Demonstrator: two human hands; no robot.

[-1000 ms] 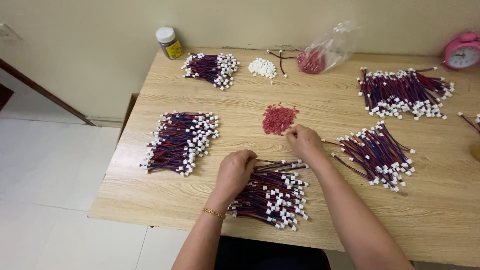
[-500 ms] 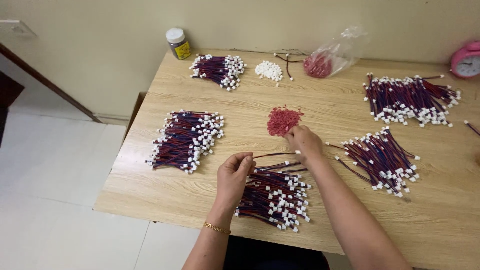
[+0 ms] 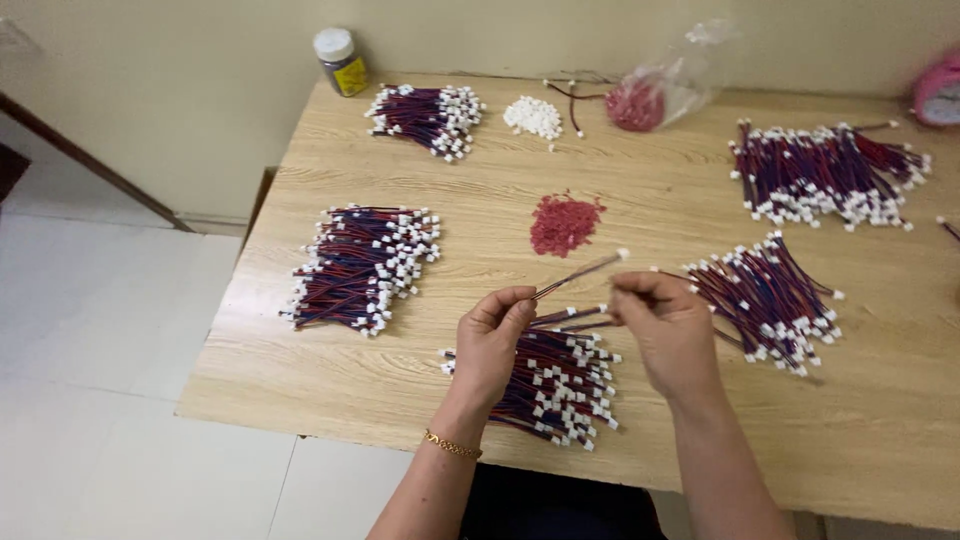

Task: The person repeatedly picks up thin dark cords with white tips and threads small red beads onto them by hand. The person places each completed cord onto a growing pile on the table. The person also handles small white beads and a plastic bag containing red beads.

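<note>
Left hand (image 3: 492, 340) pinched 1 red-and-blue wire lead (image 3: 580, 274) by its lower end, raised above the near bundle (image 3: 555, 380). Right hand (image 3: 668, 325) was closed, fingertips by the lead's white connector; hold unclear. Step looked like handling 1 lead; next probably needed careful fingertip alignment.

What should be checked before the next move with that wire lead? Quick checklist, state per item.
1. Left hand pinches the wire lead: ok.
2. Right hand closed on anything: cannot tell.
3. Lead's white connector end lifted free of the table: ok.
4. Red pile of small parts just beyond the hands: ok.
5. Near wire bundle lies under the hands, clear of the table edge: ok.
</note>
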